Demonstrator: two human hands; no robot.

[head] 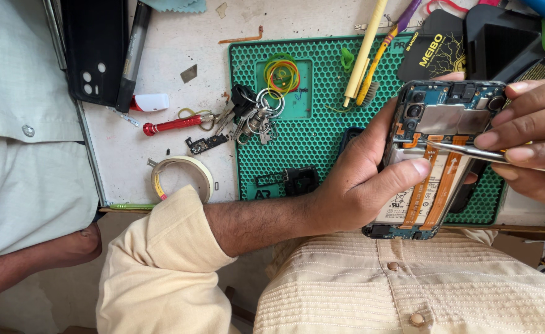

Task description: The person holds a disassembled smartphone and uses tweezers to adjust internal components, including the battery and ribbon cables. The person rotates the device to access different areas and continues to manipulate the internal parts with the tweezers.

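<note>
Left hand (359, 185) gripping opened phone (439, 154), back cover off, thumb pressed across its battery, held above green mat (322, 124). Right hand (532, 136) pinching metal tweezers (464, 148), tips touching orange flex cable (449, 182). Keys (257, 114), tape roll (183, 176) lying left.

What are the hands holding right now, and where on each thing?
The left hand grips the opened phone by its long sides, thumb across the battery. The right hand pinches metal tweezers near mid-length, tips on the phone's board.
</note>
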